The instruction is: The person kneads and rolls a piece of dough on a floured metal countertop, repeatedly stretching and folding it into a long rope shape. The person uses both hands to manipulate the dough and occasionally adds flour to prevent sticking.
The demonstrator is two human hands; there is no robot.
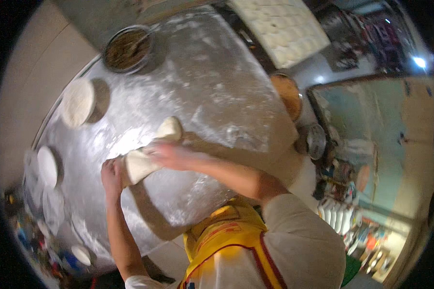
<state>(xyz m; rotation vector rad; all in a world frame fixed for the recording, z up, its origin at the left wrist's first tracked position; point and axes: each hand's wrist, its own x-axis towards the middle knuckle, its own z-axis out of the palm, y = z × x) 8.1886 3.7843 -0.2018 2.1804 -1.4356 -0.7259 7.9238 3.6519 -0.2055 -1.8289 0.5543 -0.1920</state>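
Observation:
A piece of pale dough is stretched between my two hands above a floured metal table. My left hand grips its left end with bent fingers. On the other side, my right hand, blurred by motion, holds the dough's right part. Just beyond the right hand a rounded lump of dough shows; whether it joins the held piece I cannot tell.
A bowl of dark filling with a utensil stands at the far edge. At left are a round container of flour and a white round dish. A tray of dough pieces lies beyond the table, near an orange-brown round container.

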